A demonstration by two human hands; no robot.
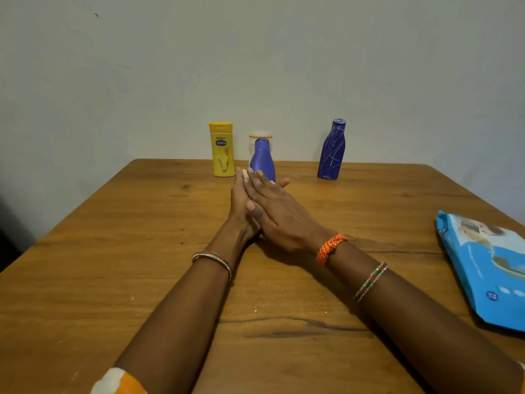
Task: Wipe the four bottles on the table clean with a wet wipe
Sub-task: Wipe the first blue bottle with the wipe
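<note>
Both hands sit mid-table, flat, palms pressed together, fingers extended: left hand (240,204) under, right hand (279,214) over it. Neither holds anything; no wipe visible between them.

Bottles stand upright at the far edge, near the wall:
- yellow bottle (222,150), leftmost
- small blue bottle (262,162), just right of it, directly behind the fingertips
- white-capped bottle (260,137), mostly hidden behind the small blue one
- tall blue bottle (333,150), well apart to the right, white scribble-like marks on its surface

Wet wipe pack (487,265) lies flat at the table's right edge, near the right forearm, partly cut off by the frame. Can't tell if its flap is open.

Read: task not begun, no wipe out, no bottle touched. Looks like a start pose.

Next probably: right hand to the pack, lift flap, pull one wipe; left hand may need to pin the pack. Then grab one bottle and wipe it. The white-capped one is blocked by the small blue bottle, so clear that first.
</note>
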